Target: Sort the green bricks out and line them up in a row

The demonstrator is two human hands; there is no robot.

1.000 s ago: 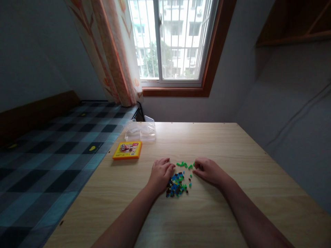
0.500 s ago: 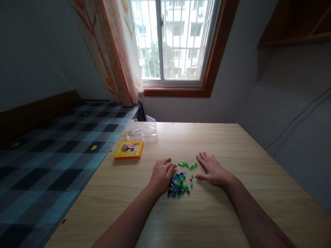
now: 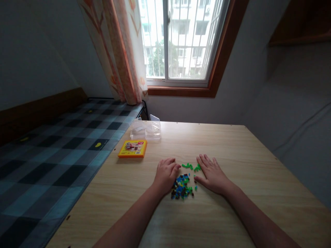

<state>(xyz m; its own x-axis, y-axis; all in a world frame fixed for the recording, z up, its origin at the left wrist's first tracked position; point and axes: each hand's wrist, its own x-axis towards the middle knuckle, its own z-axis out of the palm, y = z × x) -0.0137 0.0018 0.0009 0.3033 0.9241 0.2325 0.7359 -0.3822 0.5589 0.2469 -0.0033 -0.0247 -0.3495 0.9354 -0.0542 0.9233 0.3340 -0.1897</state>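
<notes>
In the head view, both hands lay palm down near the middle of the pale wooden tabletop (image 3: 201, 222), one on either side of a scatter of tiny coloured pieces. The left hand (image 3: 167, 175) sat against the left edge of a mixed heap (image 3: 182, 187) of blue, brown, green and yellow pieces. Its fingers were loosely bent and unclenched, with the thumb set a little apart; what lay under the palm was hidden. The right hand (image 3: 212, 175) was spread out on the other side, its fingers released and fanned apart, pointing away from the wearer.

Just beyond the heap, a short row of bright green pieces (image 3: 187, 166) ran between the hands. A smaller green cluster (image 3: 197, 167) lay right at the index finger of the right hand; whether they touched could not be told. Near the right thumb were a few stray bits, and a single blue piece (image 3: 196, 188) lay between that thumb and the heap.

Farther off to the left, a flat yellow box (image 3: 132, 148) with a printed picture lay near the tabletop's left edge. Behind it, at the far corner, stood a clear plastic container (image 3: 153, 135). A bed (image 3: 64, 148) with a checked cover flanked the tabletop on the left, and beyond the far edge were a patterned curtain (image 3: 121, 51) and a barred window (image 3: 187, 44).
</notes>
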